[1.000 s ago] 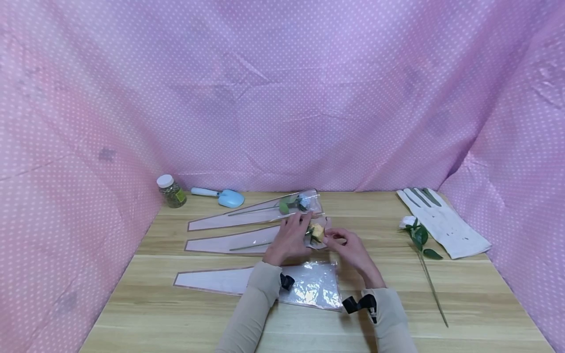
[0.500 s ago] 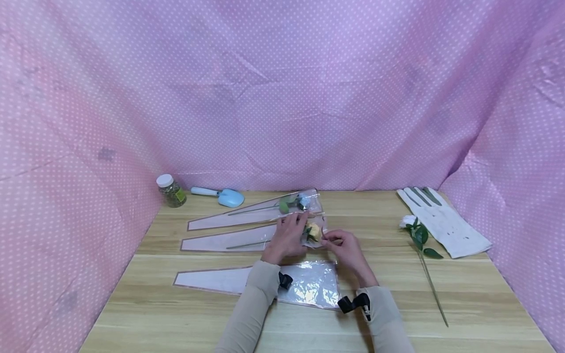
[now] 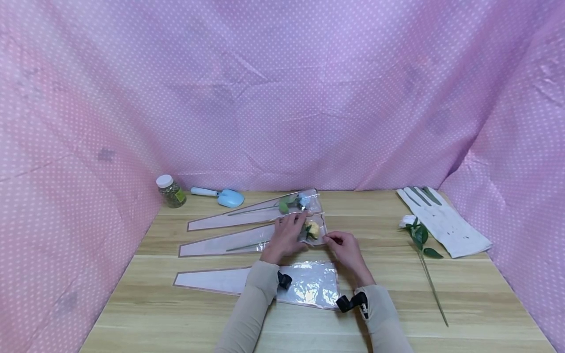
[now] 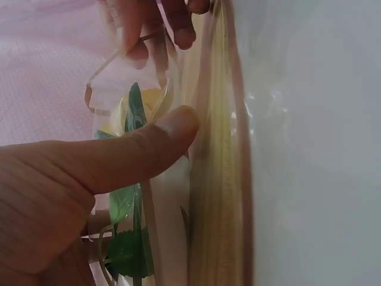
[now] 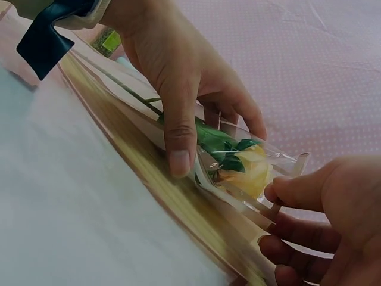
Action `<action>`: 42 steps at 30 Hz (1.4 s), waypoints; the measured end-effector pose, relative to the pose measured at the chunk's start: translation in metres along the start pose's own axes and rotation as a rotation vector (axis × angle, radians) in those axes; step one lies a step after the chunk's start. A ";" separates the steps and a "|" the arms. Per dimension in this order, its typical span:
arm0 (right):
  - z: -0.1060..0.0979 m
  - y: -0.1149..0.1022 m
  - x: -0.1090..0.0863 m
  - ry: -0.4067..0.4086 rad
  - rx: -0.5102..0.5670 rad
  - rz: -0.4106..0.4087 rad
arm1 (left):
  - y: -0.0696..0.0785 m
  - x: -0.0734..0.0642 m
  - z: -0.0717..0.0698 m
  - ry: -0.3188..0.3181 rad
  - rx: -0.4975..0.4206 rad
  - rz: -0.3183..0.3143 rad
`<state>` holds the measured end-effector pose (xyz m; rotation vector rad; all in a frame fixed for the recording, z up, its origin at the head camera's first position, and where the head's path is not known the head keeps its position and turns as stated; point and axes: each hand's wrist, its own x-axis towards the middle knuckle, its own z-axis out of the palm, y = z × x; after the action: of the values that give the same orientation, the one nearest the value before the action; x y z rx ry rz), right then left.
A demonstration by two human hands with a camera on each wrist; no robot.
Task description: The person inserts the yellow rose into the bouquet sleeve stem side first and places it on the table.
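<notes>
A clear flower sleeve (image 3: pixel 203 247) with a pale backing and brownish edge lies on the table, a yellow rose (image 3: pixel 313 229) inside it. My left hand (image 3: pixel 286 237) rests over the sleeve just left of the bloom. Its thumb lies on the near side and its fingers on the far side, with green leaves (image 4: pixel 128 253) showing below. At the sleeve's wide end, my right hand (image 3: pixel 346 249) pinches the edge between thumb and forefinger. Through the film, the yellow petals (image 5: pixel 253 173) show beside that thumb. Part of the stem is hidden under the left hand.
Behind lies another sleeve (image 3: pixel 212 222) holding a pale blue rose (image 3: pixel 303 202). A third sleeve (image 3: pixel 212 279) lies in front, under the left forearm. A white rose (image 3: pixel 408 222) and a glove (image 3: pixel 448 225) are at right; a jar (image 3: pixel 171 192) and a trowel (image 3: pixel 230 198) stand back left.
The sleeve with the yellow rose has shifted slightly left, and its wide end looks flatter. Both hands have moved a little left with it.
</notes>
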<state>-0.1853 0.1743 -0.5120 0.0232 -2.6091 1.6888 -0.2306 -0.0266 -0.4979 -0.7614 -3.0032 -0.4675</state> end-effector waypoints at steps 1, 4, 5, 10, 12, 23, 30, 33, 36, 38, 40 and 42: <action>0.000 0.000 0.000 0.003 -0.001 0.009 | 0.000 0.000 0.000 0.001 -0.002 0.001; 0.000 0.001 0.001 0.015 -0.001 0.033 | -0.002 0.000 0.000 0.002 -0.007 0.005; 0.000 0.000 0.001 0.021 0.004 0.040 | -0.002 0.000 0.000 0.001 -0.011 0.004; 0.000 0.000 0.000 0.038 0.022 0.058 | -0.005 -0.001 -0.001 -0.020 -0.043 0.003; 0.000 0.000 0.000 0.035 0.029 0.066 | -0.006 -0.002 -0.002 -0.030 -0.056 0.007; -0.001 -0.003 0.003 0.036 0.072 0.119 | -0.008 -0.002 -0.003 -0.071 -0.064 0.020; -0.003 -0.013 0.011 0.071 0.022 0.146 | -0.006 -0.003 -0.001 -0.076 -0.052 0.010; -0.002 -0.018 0.017 0.068 -0.005 0.139 | -0.006 -0.004 0.000 -0.075 -0.043 0.014; -0.002 -0.023 0.025 0.069 -0.023 0.143 | -0.006 -0.003 0.000 -0.072 -0.033 0.013; -0.002 -0.024 0.029 0.083 -0.019 0.157 | -0.006 -0.003 0.000 -0.066 -0.031 0.017; -0.001 -0.025 0.033 0.102 0.009 0.177 | -0.006 -0.003 -0.001 -0.068 -0.031 0.020; 0.000 -0.025 0.036 0.116 0.053 0.198 | -0.006 -0.003 -0.001 -0.067 -0.037 0.022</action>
<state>-0.2201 0.1646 -0.4883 -0.3329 -2.5542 1.7581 -0.2310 -0.0338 -0.4987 -0.8289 -3.0524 -0.5084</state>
